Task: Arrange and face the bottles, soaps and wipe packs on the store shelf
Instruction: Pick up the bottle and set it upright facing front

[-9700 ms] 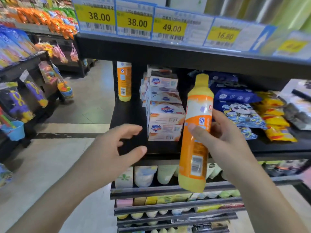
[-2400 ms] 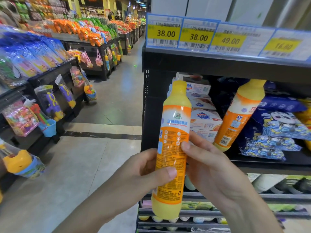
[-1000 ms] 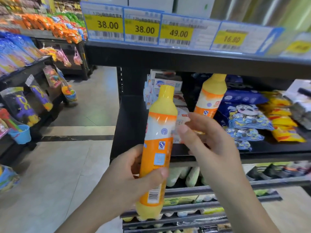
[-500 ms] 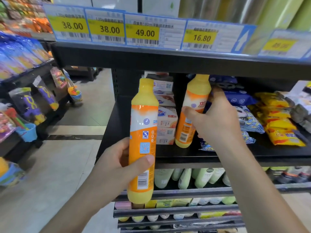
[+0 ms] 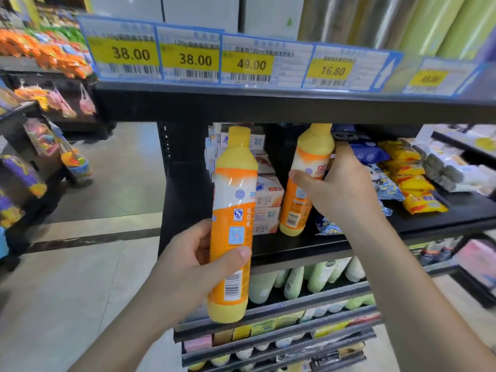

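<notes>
Up front, the left hand (image 5: 188,267) holds a bottle (image 5: 232,224) upright in the air, in front of the shelf (image 5: 295,245). Its grip is wrapped round the low part of the bottle, with the thumb across the front by the barcode. The right hand (image 5: 341,191) reaches onto the shelf and holds a second bottle (image 5: 303,183), fingers curled round its middle. That one stands on the shelf, tilted a little, just beside the soap boxes (image 5: 265,202) on its left. Blue wipe packs (image 5: 375,170) lie just to the right, partly behind the right hand, and yellow packs (image 5: 413,181) lie next to those. Price tags (image 5: 241,60) hang along the shelf above.
</notes>
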Available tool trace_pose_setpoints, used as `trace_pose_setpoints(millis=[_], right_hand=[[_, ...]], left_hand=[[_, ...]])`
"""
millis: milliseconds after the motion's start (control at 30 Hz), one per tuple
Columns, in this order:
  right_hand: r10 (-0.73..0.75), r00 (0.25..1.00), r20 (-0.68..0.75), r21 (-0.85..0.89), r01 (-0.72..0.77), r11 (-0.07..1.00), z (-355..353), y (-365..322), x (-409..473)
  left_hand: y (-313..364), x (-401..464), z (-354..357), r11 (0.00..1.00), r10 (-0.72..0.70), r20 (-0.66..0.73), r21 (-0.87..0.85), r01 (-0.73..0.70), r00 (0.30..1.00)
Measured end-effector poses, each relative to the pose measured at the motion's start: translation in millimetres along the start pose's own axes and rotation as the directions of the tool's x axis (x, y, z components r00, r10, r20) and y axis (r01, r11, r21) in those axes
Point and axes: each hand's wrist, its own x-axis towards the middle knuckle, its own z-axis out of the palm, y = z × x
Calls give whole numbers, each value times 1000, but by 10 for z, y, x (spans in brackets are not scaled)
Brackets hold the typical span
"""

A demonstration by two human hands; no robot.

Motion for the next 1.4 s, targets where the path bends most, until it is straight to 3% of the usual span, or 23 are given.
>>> trace_pose_setpoints(millis=[267, 500, 800, 1000, 1267, 1400], right_hand=[[60, 998, -32, 76, -57, 995, -112, -118, -368], [44, 978, 204, 224, -90, 970, 83, -450, -631], [-31, 966, 258, 366, -69, 928, 742, -1059, -475], [-101, 959, 265, 298, 19, 954, 1080, -1269, -241], [-75, 958, 277, 119, 43, 992, 1373, -1369, 58], [-70, 946, 316, 133, 29, 991, 1493, -1405, 176]], left_hand=[[67, 80, -348, 1000, 22, 59, -16, -21, 998], [144, 447, -800, 1000, 10, 4, 28, -10, 1000], [174, 1194, -1178, 994, 78, -33, 73, -75, 996], [73, 1710, -1332, 990, 105, -29, 102, -102, 994], [21, 2146, -1394, 979, 139, -113, 166, -119, 984], [22, 2321, -1419, 969, 133, -138, 227, -99, 981]])
